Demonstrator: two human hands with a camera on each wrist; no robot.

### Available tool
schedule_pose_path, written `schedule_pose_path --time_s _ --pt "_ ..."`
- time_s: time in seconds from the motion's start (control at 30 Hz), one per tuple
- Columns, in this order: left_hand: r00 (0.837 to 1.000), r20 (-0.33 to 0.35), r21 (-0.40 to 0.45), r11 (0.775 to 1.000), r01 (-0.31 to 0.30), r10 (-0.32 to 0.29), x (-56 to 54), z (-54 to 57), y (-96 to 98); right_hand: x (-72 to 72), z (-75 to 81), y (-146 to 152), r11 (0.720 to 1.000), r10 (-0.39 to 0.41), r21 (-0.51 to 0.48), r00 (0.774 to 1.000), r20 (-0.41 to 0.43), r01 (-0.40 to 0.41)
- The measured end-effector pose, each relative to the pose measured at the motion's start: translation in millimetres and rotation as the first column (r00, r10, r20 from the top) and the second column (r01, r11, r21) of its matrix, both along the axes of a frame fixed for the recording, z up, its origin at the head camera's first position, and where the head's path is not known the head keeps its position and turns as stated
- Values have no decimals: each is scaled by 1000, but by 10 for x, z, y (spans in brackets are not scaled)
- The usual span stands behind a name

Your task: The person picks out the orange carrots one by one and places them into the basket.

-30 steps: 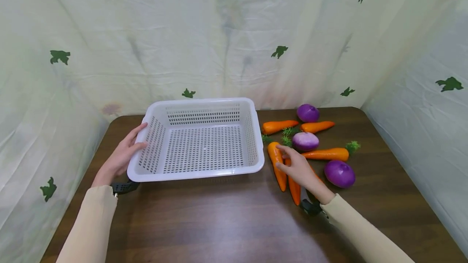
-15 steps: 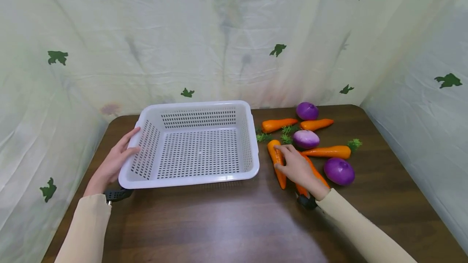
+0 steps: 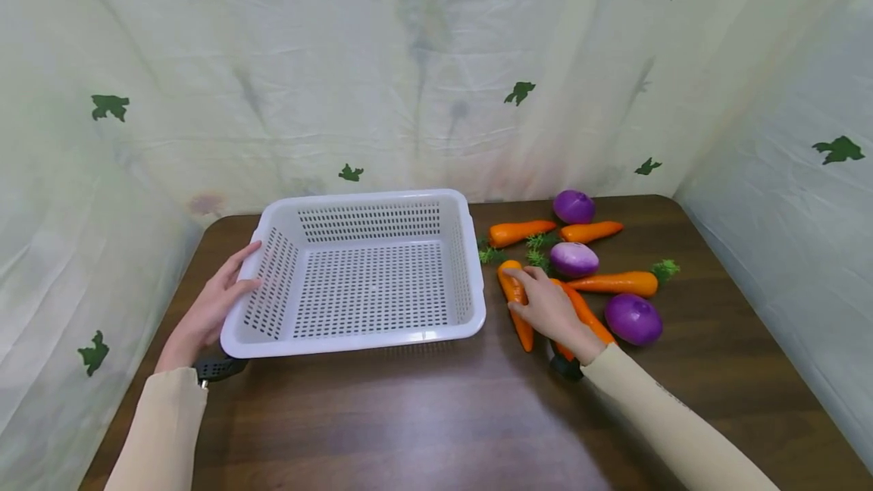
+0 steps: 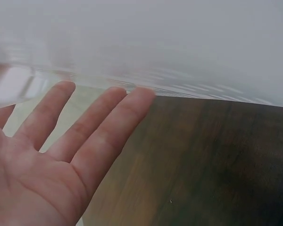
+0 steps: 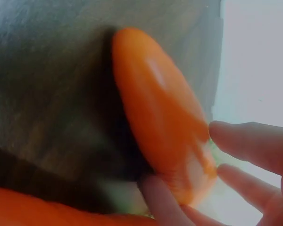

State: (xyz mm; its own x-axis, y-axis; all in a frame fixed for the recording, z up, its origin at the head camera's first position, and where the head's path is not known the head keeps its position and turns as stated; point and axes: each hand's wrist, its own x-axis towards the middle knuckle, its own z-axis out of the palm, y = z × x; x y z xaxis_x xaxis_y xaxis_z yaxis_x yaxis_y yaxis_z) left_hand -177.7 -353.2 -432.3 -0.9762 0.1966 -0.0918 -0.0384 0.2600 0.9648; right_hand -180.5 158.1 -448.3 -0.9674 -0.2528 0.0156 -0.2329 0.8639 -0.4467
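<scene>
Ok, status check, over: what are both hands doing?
Left hand touching side of basket, fingers extended. Right hand pinching one carrot. Possible obstacle: other carrots close beside it.

The left hand (image 3: 210,309) reaches forward straight-fingered, the right hand (image 3: 549,308) curved.

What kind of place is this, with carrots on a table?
Probably a small curtained-off work space: pale cloth with dark green prints hangs behind and beside a rectangular brown wood-grain table, where shiny orange tapered carrots lie.
</scene>
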Motion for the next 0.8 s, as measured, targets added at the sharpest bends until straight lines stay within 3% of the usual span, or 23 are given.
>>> schedule_pose_path --time_s 0.17,0.4,0.6,0.8 --pt "1000 -2 -12 1000 -9 9 50 3 6 -20 -27 6 999 1 -36 1000 9 -1" --pt "1000 -15 2 1000 -12 12 101 1 44 22 -18 71 985 0 -175 1000 2 0" --pt "999 -32 -15 999 -29 28 127 -4 86 47 110 188 952 40 -305 999 8 -36" --pt "999 -37 0 1000 -5 5 125 7 93 20 239 312 903 55 -430 993 103 -6"
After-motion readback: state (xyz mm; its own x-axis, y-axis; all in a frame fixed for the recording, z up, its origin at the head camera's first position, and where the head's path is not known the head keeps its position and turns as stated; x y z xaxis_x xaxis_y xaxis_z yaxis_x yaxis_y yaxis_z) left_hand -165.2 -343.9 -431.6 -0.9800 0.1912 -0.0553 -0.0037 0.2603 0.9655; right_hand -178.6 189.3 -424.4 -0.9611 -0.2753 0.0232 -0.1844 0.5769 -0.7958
